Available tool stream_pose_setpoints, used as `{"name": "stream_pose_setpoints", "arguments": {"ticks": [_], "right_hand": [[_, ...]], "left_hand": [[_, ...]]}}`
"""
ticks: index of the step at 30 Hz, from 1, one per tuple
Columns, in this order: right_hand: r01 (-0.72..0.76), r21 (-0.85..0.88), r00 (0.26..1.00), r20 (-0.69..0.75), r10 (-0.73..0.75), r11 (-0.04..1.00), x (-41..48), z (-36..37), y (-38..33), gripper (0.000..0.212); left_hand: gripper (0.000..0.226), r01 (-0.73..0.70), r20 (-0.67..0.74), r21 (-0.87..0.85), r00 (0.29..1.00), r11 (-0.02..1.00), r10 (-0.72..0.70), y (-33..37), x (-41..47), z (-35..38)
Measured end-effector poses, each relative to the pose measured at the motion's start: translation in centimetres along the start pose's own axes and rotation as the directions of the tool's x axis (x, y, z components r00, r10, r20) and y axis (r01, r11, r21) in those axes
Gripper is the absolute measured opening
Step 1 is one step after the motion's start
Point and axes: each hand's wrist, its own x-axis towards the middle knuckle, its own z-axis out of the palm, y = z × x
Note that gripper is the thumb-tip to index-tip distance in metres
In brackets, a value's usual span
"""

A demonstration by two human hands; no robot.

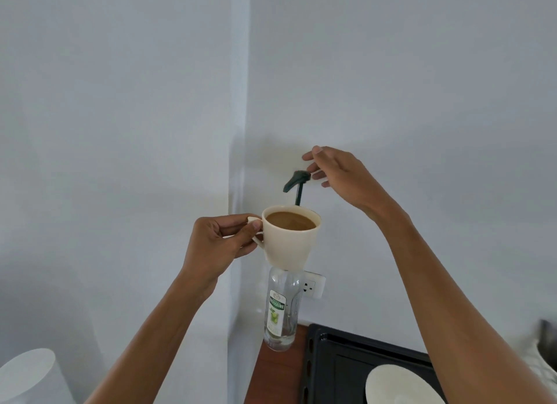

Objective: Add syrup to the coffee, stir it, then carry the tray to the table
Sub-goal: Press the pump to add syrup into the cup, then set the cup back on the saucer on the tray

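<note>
A cream cup [287, 242] full of light brown coffee [291, 220] is held in the air by its handle in my left hand [221, 244]. It hangs in front of a clear syrup bottle [281, 310] with a green and white label, standing on the wooden counter. The bottle's dark green pump head [297, 182] rises above the cup's far rim, spout pointing left and down. My right hand [339, 174] hovers at the pump head with fingers spread, fingertips touching its right end. The bottle's neck is hidden behind the cup.
A black tray [337, 361] lies on the brown wooden counter [275, 373] at the lower right, with a white saucer [398, 385] on it. A wall socket [313, 286] sits behind the bottle. A white rounded object [30, 376] stands at the lower left. Pale walls meet in a corner ahead.
</note>
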Motion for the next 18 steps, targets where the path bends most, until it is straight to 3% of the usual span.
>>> {"name": "stream_pose_setpoints", "arguments": {"ticks": [3, 7, 11, 15, 18], "right_hand": [[-0.008, 0.085, 0.997, -0.07, 0.014, 0.996, -5.1, -1.8, 2.7, 0.037], [-0.054, 0.149, 0.998, -0.006, 0.055, 0.987, -8.3, -2.1, 4.4, 0.035], [-0.095, 0.223, 0.991, 0.115, 0.07, 0.97, -11.4, -1.7, 6.0, 0.058], [-0.153, 0.293, 0.969, 0.231, 0.086, 0.944, -15.6, -1.9, 8.7, 0.064], [-0.148, 0.347, 0.972, 0.222, 0.072, 0.926, -17.8, -1.7, 10.3, 0.068]], "left_hand": [[0.014, 0.028, -0.004, 0.024, 1.0, 0.999, -0.028, -1.7, -2.1, 1.8], [0.018, 0.024, -0.022, 0.034, 0.999, 0.999, -0.023, -1.8, -2.1, 2.1], [0.015, 0.029, -0.035, 0.01, 0.999, 1.0, -0.029, -2.1, -2.3, 2.8], [0.019, 0.051, -0.009, 0.008, 0.999, 0.999, -0.051, -3.6, -4.3, 5.6], [0.024, 0.056, 0.012, 0.006, 0.998, 0.998, -0.056, -4.7, -5.7, 7.6]]}}
